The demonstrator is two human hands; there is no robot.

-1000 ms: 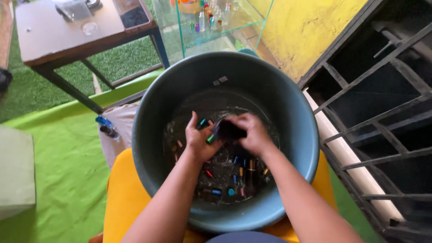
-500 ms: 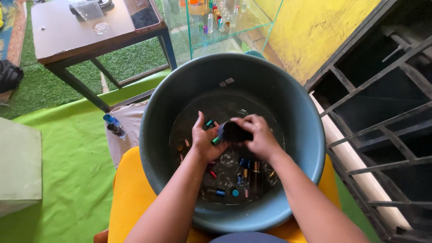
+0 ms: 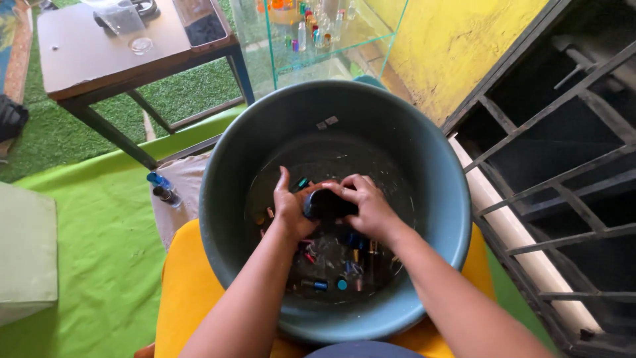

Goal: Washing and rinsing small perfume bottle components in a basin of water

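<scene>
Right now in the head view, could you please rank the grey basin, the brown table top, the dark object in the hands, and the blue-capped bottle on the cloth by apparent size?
1. Grey basin
2. Brown table top, farther away, so uncertain
3. Dark object held by both hands
4. Blue-capped bottle

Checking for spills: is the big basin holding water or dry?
Holding water: the round grey-blue plastic basin shows glinting ripples around small coloured bottles.

Small bottles (image 3: 331, 265) in the basin (image 3: 424, 166); table (image 3: 93, 53) behind-left; glass case (image 3: 318, 33) directly behind.
</scene>
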